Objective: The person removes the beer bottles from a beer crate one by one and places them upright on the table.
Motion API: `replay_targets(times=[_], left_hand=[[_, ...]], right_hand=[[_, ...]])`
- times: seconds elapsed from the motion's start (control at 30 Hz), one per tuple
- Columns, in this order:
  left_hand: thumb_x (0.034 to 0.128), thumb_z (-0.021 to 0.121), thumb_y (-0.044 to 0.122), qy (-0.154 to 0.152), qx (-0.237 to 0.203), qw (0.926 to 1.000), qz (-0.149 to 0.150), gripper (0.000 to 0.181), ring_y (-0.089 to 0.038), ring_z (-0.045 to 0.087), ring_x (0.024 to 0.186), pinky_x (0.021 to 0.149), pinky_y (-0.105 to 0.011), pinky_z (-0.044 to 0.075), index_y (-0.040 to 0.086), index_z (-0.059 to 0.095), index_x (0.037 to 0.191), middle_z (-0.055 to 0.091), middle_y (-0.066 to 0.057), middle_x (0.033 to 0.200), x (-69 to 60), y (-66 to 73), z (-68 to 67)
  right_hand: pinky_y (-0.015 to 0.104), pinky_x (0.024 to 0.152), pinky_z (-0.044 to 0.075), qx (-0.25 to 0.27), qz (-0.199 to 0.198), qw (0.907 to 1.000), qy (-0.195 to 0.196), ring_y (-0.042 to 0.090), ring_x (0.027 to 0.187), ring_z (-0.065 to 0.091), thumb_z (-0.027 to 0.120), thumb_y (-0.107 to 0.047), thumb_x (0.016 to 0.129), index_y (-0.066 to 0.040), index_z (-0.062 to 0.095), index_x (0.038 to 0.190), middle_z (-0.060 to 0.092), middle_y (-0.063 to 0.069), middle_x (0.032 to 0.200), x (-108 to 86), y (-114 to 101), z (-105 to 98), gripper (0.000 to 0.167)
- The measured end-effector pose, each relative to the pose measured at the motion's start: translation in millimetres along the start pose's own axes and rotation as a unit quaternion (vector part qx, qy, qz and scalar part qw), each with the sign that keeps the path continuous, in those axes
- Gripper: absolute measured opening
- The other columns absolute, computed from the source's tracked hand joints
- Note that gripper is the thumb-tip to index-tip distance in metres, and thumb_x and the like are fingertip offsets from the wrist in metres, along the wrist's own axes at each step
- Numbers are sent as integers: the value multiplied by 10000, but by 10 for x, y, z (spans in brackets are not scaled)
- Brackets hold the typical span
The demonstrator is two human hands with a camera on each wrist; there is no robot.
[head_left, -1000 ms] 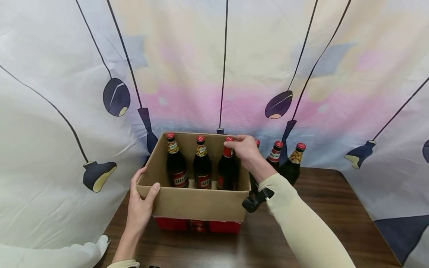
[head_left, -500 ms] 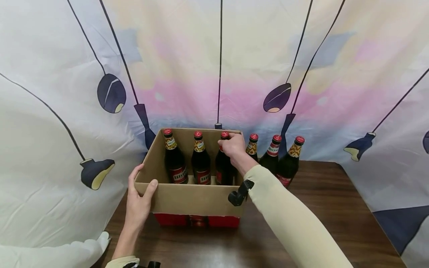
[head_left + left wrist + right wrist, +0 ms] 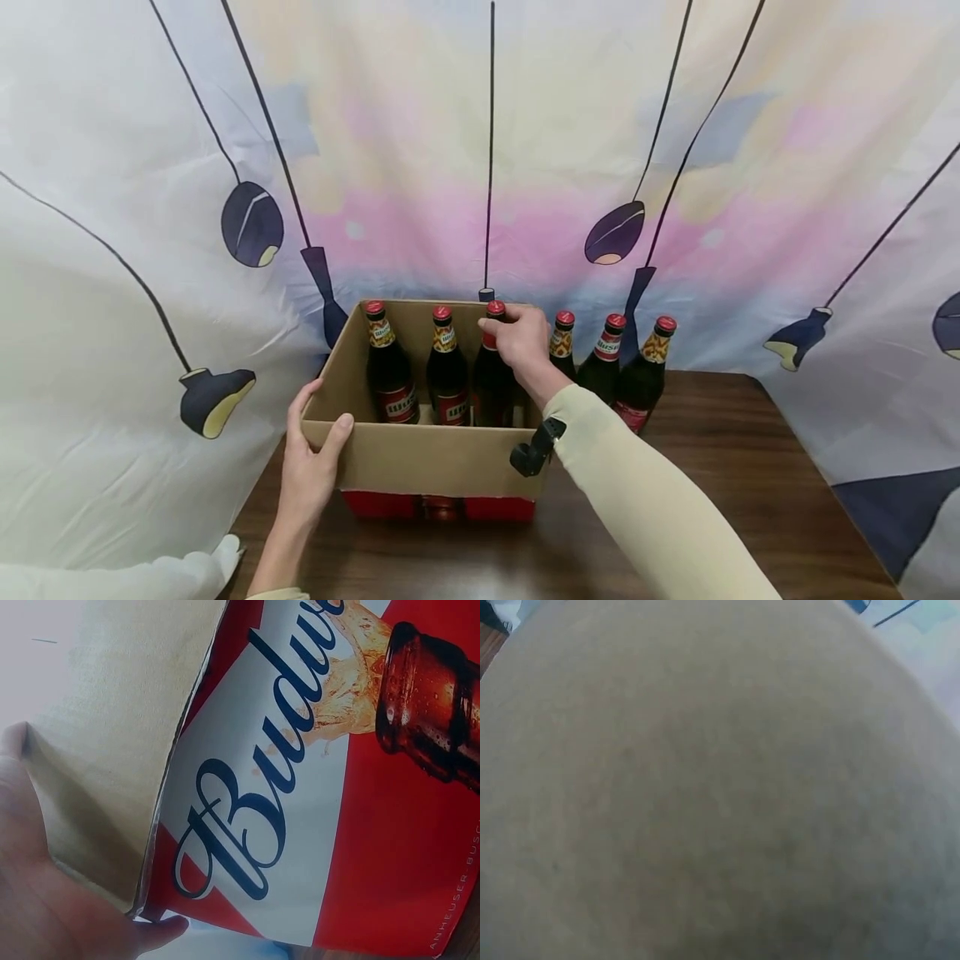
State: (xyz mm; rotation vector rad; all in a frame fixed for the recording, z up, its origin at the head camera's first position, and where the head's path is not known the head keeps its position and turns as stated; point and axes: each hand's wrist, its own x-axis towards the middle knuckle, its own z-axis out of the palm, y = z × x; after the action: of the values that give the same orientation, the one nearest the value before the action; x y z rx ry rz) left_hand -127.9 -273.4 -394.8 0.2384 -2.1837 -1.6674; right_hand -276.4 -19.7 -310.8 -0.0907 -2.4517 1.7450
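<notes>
A tall cardboard box (image 3: 435, 458), with a red printed lower part, stands on the table with its top open. Dark beer bottles with red caps are inside: one at left (image 3: 392, 367), one in the middle (image 3: 447, 371), one at right (image 3: 491, 379). My right hand (image 3: 522, 343) pinches the right bottle by its neck, just under the cap. At the box's front left corner my left hand (image 3: 309, 467) grips the wall, thumb on the front face. The left wrist view shows that hand (image 3: 45, 892) beside the printed side (image 3: 330, 847). A blurred beige surface fills the right wrist view.
To the right of the box, three more beer bottles stand upright in a row: a near-box one (image 3: 562, 343), a middle one (image 3: 602, 362) and a far right one (image 3: 647, 375). A patterned curtain (image 3: 420, 167) hangs behind the dark wooden table (image 3: 735, 450).
My right hand and the bottle it pinches have shifted slightly left, nearer the middle bottle. The near-box outside bottle, mostly hidden before, now shows. My left hand keeps its grip on the corner.
</notes>
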Motion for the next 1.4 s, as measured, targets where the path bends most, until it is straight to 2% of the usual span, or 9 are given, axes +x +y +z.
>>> replay_targets(times=[0.17,0.4,0.57,0.7,0.8,0.93,1.1,1.27,1.4], left_hand=[[1071,614,269,-84,58,9999,10,727,-170,422,1277,907,-195,407,376,221,1673,357,-113,1615,1,-16,-12],[1073,605,281,-95,60,9999,-21,726,-217,407,1316,931,-257,415,372,209,1675,327,-110,1634,7,0,-29],[1071,607,284,-74,65,9999,36,724,-226,402,1342,979,-343,382,369,216,1674,335,-106,1634,9,17,-17],[1070,608,273,-1,89,10000,33,711,-185,416,1304,953,-260,389,366,234,1668,364,-100,1617,5,20,-25],[1070,606,264,14,97,9999,36,709,-158,430,1261,912,-210,406,362,236,1667,382,-105,1595,-2,14,-28],[1071,602,266,-45,85,10000,17,713,-131,447,1208,867,-190,440,359,226,1669,388,-118,1575,-6,0,-23],[1070,601,271,-36,50,10000,-56,714,-129,463,1166,831,-199,467,365,225,1669,381,-123,1568,-10,-12,-33],[1065,603,285,-94,-7,9999,-46,722,-157,473,1164,818,-212,490,381,218,1668,376,-131,1567,7,13,-12],[1063,603,278,-45,-61,10000,-13,710,-150,461,1185,833,-199,480,376,236,1664,387,-99,1551,15,33,3]], right_hand=[[460,928,588,61,-256,9992,300,273,1164,687,849,-282,910,-160,810,1226,773,68,1212,-46,-40,-6,341],[427,911,594,236,-971,9947,239,233,1091,728,859,-293,897,-144,814,1217,809,77,1121,-77,-264,-131,355],[373,895,587,732,-1213,9899,-38,190,1035,727,858,-257,900,-102,824,1173,806,103,1124,-43,-576,-423,316],[372,910,583,739,-1154,9903,-241,187,1054,710,851,-297,909,-130,809,1219,793,80,1171,-25,-844,-639,354],[371,960,556,686,-1067,9918,-170,179,1091,685,855,-329,905,-155,797,1252,783,55,1204,-24,-1036,-795,393],[359,1009,516,1049,-1111,9882,-71,167,1131,657,863,-299,900,-135,792,1254,774,57,1231,-25,-1299,-1023,397],[336,926,515,1636,-1384,9768,-35,165,1089,636,875,-267,889,-106,808,1210,762,63,1196,-55,-1584,-1296,365],[329,846,498,1892,-1674,9674,178,153,1081,564,880,-232,880,-75,820,1162,711,39,1133,-78,-1704,-1553,328],[342,865,489,1551,-1558,9750,325,147,1096,561,889,-279,869,-122,827,1169,707,18,1130,-100,-1655,-1694,345]])
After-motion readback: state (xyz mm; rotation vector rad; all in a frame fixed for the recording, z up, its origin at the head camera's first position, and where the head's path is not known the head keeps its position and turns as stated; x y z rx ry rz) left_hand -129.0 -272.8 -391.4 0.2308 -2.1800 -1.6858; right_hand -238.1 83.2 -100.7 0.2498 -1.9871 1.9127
